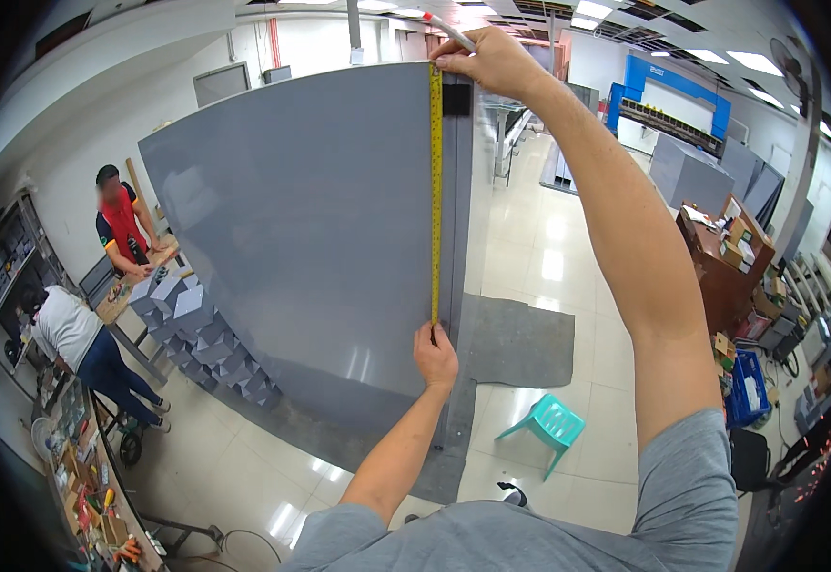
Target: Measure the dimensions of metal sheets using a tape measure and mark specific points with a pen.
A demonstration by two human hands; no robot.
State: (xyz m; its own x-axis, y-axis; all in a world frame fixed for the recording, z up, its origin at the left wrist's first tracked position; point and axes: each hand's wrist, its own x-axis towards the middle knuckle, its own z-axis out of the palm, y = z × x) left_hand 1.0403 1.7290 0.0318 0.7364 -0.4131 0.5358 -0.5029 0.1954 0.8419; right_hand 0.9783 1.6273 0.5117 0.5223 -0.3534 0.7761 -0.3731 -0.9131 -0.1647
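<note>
A yellow tape measure runs straight down the right side of a large grey metal panel standing upright before me. My right hand is raised at the panel's top corner, its fingers closed on the tape's upper end. A pale pen-like stick with a red tip also juts from that hand. Lower down, my left hand pinches the tape against the panel near its edge. A small black rectangle sits on the panel's edge strip, just below my right hand.
Grey box-shaped parts are piled left of the panel, near a person in red and another bending person. A turquoise stool stands right of a dark floor mat. A cluttered bench lines the lower left.
</note>
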